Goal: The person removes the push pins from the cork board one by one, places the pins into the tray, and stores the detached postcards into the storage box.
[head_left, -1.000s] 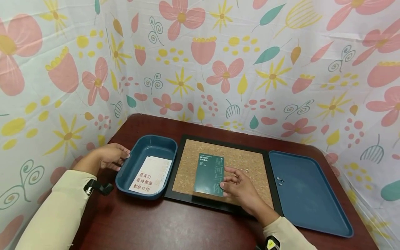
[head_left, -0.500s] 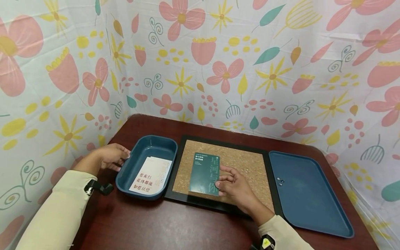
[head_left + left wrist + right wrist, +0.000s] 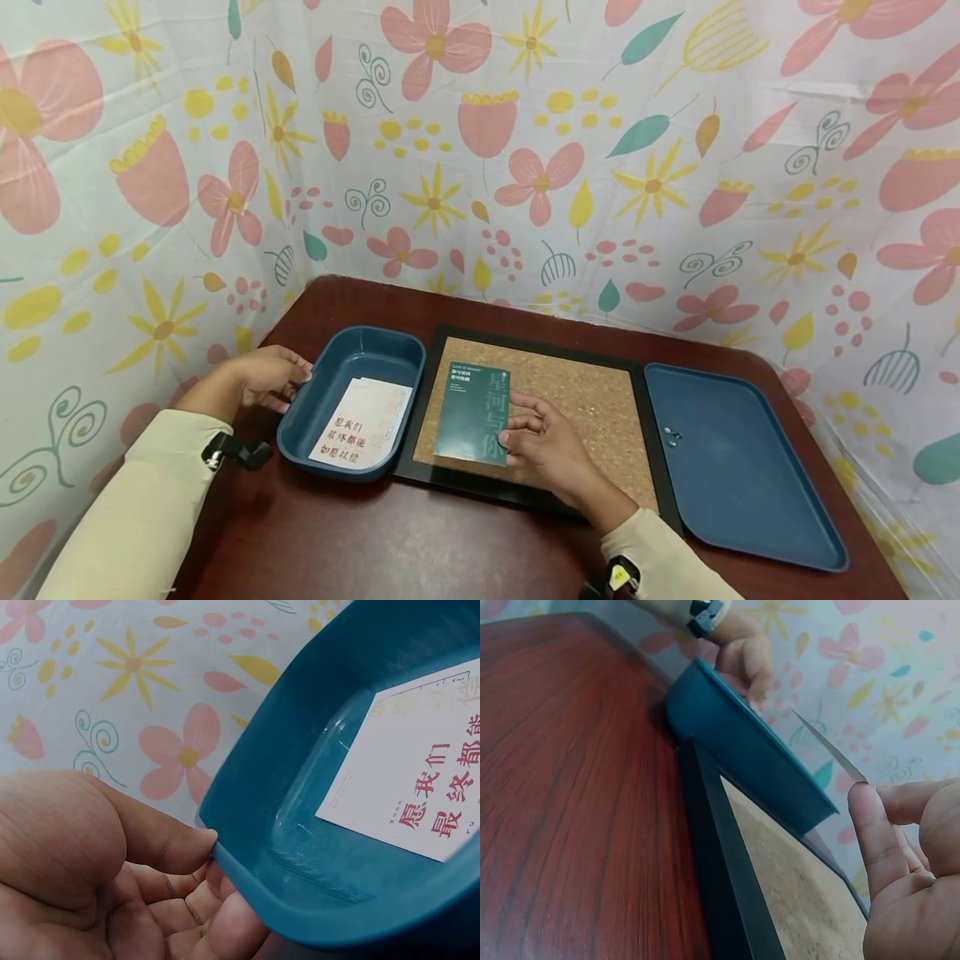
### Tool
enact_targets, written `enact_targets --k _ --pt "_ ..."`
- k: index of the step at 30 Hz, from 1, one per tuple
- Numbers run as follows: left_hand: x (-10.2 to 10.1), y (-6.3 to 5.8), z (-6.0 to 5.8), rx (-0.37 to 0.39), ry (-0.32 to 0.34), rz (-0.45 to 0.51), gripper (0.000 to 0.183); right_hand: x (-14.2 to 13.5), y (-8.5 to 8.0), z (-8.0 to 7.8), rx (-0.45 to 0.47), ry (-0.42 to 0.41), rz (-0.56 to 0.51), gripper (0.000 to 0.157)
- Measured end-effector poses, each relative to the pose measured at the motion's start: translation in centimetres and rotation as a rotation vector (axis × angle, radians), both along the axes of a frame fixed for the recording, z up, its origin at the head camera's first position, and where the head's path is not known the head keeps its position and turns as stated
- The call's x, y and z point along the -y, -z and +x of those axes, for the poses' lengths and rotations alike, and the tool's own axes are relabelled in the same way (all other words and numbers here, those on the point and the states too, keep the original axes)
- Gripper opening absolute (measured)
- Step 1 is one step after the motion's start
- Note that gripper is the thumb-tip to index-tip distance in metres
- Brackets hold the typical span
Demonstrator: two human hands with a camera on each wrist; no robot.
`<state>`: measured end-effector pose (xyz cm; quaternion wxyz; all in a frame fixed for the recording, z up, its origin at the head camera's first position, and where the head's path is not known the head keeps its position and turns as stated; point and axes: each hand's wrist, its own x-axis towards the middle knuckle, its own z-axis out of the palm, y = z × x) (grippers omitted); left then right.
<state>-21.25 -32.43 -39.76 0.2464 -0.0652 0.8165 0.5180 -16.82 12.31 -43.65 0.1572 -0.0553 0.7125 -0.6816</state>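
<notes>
A dark green postcard (image 3: pixel 472 412) with white print is pinched at its right edge between the thumb and fingers of my right hand (image 3: pixel 551 446). In the right wrist view the card (image 3: pixel 831 746) shows edge-on, raised above the cork board (image 3: pixel 795 877). My left hand (image 3: pixel 266 375) pinches the left rim of a deep blue tray (image 3: pixel 360 337). From the left wrist, the thumb lies on top of the rim, with the fingers curled beneath it outside. White cards (image 3: pixel 360 421) with red characters lie inside the tray (image 3: pixel 300 915).
The black-framed cork board (image 3: pixel 577 375) lies mid-table, right beside the tray. To its right is a shallow blue tray (image 3: pixel 750 475) with small shiny pins (image 3: pixel 672 433) near its left edge. The flowered curtain (image 3: pixel 480 192) stands behind the dark red table (image 3: pixel 390 533).
My right hand has carried the green postcard leftward over the cork board, closer to the deep tray. My left hand has stayed on the tray's rim.
</notes>
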Motion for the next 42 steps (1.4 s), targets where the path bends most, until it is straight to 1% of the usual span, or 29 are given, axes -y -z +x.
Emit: enact_targets --k 6,14,18,27,42 --pt "0.1 -0.1 0.0 -0.003 0.005 -0.005 0.026 1.0 0.1 0.0 0.011 0.004 -0.019 0.065" --pt "-0.1 -0.1 -0.1 -0.006 0.009 -0.004 0.026 1.8 0.0 -0.1 -0.002 -0.022 -0.049 0.065" --pt "-0.2 -0.1 0.0 -0.006 0.003 -0.007 0.025 2.4 0.1 -0.1 0.003 -0.042 -0.067 0.066" --pt "-0.2 -0.2 0.0 -0.003 0.005 -0.006 0.026 4.1 0.2 0.1 0.023 -0.053 -0.096 0.066" --pt "-0.1 -0.1 -0.1 0.000 0.004 -0.016 0.025 5.8 0.4 0.0 0.018 -0.088 -0.111 0.066"
